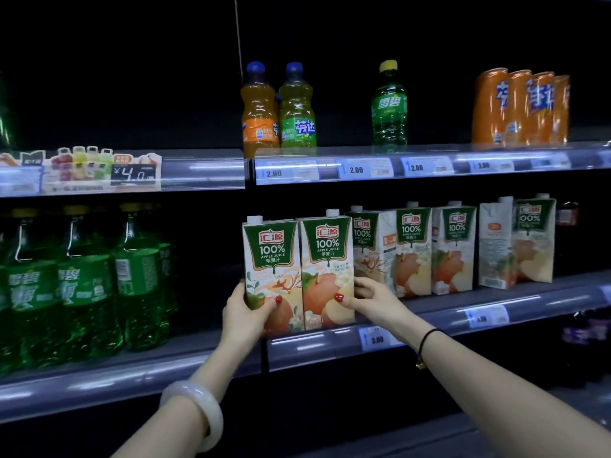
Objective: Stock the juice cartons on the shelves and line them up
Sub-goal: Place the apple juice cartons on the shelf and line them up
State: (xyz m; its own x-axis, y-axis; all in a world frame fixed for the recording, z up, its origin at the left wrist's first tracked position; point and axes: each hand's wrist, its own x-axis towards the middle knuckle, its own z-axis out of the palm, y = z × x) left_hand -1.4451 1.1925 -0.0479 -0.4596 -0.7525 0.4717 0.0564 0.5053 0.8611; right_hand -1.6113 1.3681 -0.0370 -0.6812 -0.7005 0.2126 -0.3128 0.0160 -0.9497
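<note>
The left apple juice carton [271, 259] and the right apple juice carton [325, 256] were seen upright, side by side and touching, at the front edge of the middle shelf [330, 345]. The first was gripped low at its outer edge by the left hand [246, 314], thumb laid across the front. The second was gripped likewise by the right hand [367, 297]. Other cartons [413, 249] were ranged further right, set back. Green soda bottles [86, 282] were noted to the left.
</note>
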